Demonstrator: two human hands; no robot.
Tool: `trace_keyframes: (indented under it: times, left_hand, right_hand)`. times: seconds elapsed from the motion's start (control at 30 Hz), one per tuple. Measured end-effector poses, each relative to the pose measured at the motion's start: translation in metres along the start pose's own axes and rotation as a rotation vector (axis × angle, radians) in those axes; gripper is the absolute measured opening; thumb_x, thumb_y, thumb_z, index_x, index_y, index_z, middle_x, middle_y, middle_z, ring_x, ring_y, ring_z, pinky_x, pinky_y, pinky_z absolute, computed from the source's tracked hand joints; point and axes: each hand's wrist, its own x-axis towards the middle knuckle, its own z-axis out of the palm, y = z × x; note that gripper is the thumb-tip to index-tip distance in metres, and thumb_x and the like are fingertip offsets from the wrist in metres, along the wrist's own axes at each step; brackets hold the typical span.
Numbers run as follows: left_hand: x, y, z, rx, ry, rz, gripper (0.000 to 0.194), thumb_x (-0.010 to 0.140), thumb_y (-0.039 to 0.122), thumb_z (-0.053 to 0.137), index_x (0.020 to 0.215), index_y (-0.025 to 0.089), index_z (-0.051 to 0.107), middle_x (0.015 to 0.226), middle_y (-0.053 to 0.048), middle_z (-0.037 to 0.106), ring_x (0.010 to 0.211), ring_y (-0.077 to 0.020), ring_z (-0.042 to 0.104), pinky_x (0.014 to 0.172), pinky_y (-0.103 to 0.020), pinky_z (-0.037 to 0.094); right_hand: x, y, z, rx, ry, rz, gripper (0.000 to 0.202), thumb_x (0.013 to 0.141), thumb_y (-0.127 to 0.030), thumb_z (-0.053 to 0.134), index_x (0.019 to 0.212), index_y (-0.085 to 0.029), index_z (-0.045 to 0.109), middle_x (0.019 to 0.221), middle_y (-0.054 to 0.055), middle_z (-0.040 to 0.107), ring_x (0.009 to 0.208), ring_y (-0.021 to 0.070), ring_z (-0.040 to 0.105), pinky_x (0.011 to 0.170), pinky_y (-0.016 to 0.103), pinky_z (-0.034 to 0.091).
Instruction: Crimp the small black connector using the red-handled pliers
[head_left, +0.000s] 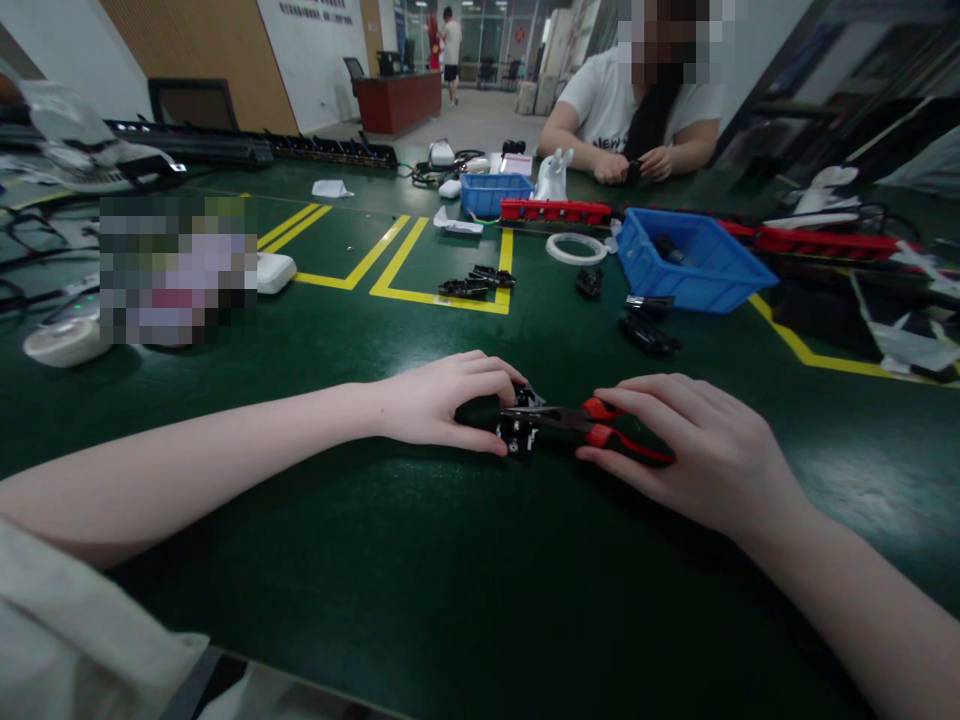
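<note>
Between the thumb and fingers of my left hand (442, 405) is a small black part (519, 436) with shiny metallic bits, held at the green table. My right hand (697, 450) grips long-nose pliers (600, 422) by their red and black handles. The pliers' jaws point left and lie over the black part; whether they pinch a piece of it is too small to tell. Beyond my right hand, several black parts (649, 332) lie near a blue bin (694, 262). Two more black parts (466, 288) rest by a yellow tape line.
Across the table, a co-worker (630, 120) holds a small dark thing in both hands. A white tape roll (576, 249), a red strip (555, 211), a smaller blue bin (495, 195) and a white rabbit figure (553, 177) stand mid-table. Cables and white devices (67, 340) are at left.
</note>
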Motion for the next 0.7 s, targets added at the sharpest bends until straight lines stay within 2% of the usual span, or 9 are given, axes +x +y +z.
trace_keyframes:
  times: [0.47, 0.7]
  left_hand:
    - [0.0005, 0.0021, 0.0000, 0.048, -0.015, 0.010, 0.030, 0.092, 0.042, 0.065, 0.106, 0.017, 0.057, 0.138, -0.014, 0.056, 0.122, -0.0282, 0.055, 0.102, -0.043, 0.042]
    - [0.0006, 0.0048, 0.0009, 0.100, 0.000, -0.058, 0.042, 0.088, 0.050, 0.066, 0.108, 0.015, 0.055, 0.127, -0.014, 0.061, 0.112, -0.0286, 0.059, 0.097, -0.041, 0.045]
  right_hand:
    - [0.0010, 0.0024, -0.0046, -0.031, 0.003, -0.027, 0.033, 0.090, -0.039, 0.066, 0.109, -0.013, 0.061, 0.097, 0.016, 0.069, 0.081, 0.0286, 0.067, 0.064, 0.041, 0.054]
    - [0.0008, 0.0036, -0.0042, -0.024, -0.002, -0.030, 0.034, 0.089, -0.039, 0.067, 0.108, -0.011, 0.062, 0.097, 0.016, 0.069, 0.081, 0.0272, 0.066, 0.064, 0.039, 0.054]
